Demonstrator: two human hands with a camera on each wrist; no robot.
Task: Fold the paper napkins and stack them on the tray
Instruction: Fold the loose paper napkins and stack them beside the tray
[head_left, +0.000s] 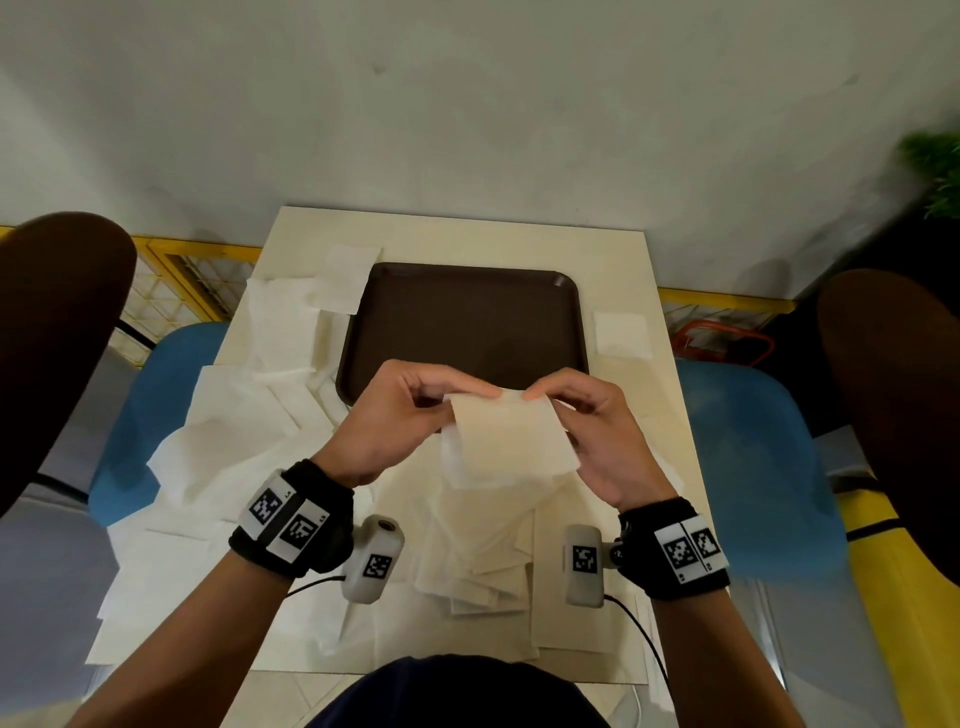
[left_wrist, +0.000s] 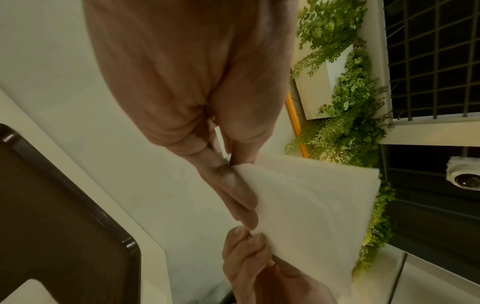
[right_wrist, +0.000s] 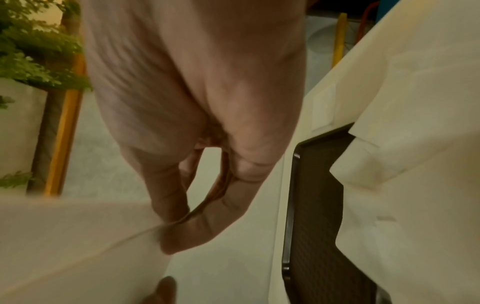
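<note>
White paper, one napkin (head_left: 506, 441) is pinched at its top corners by left hand (head_left: 400, 415) and right hand (head_left: 597, 431), held above the table (head_left: 613, 260) before one brown tray (head_left: 462, 312), two folded squares (head_left: 622, 334) flanking it.

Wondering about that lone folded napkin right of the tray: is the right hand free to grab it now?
Probably not yet: the right hand pinches the napkin it shares with the left hand; the path itself looks clear.
</note>
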